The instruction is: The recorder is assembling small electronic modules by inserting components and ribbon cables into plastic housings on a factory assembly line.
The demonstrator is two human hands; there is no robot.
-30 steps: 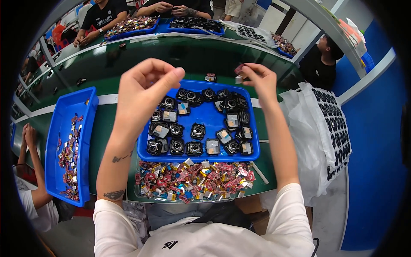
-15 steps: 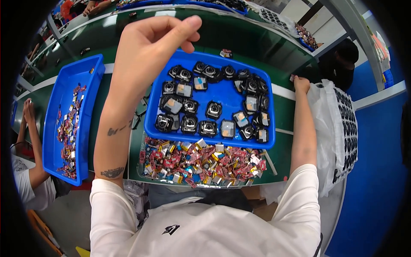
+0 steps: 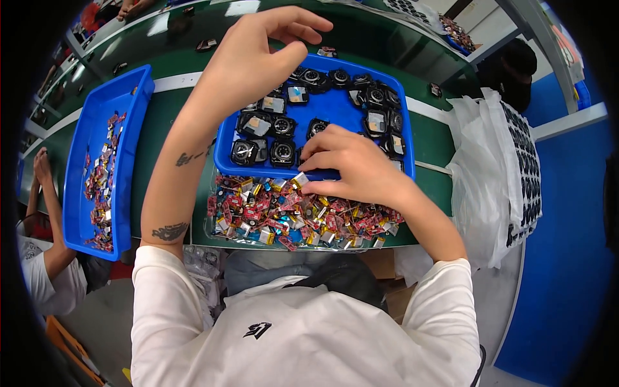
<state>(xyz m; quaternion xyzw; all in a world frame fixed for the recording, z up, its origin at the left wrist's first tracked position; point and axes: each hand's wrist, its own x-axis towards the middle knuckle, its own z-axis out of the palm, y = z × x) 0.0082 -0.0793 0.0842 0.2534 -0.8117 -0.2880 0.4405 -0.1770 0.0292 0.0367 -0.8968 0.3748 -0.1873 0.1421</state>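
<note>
Raised over the back left of a blue tray [image 3: 224, 145], my left hand [image 3: 264, 55] has its thumb and fingers apart, with nothing seen in them. The tray holds rows of black watch-like cases [image 3: 282, 153], some showing a round face and others a silver inside. My right hand [image 3: 354, 162] reaches across the tray's front rim with thumb and fingers parted. Its fingertips are close to a silver pouch-like piece [image 3: 300, 179] at the back of a heaped pile of small red circuit boards and silver cells [image 3: 277, 213]. My right hand hides part of the front row of cases.
A second blue tray [image 3: 122, 219] with similar small parts stands at the left. On the green surface beyond lie a few dark pieces, one of them a small case [image 3: 435, 89] at the right. White plastic sheeting [image 3: 474, 168] and a stack of black-dotted sheets [image 3: 525, 174] are on the right.
My right hand has come from the far right back to the tray's front, leaving a small case there. My left hand has shifted slightly right and up, its fingers loosening. The view has shifted.
</note>
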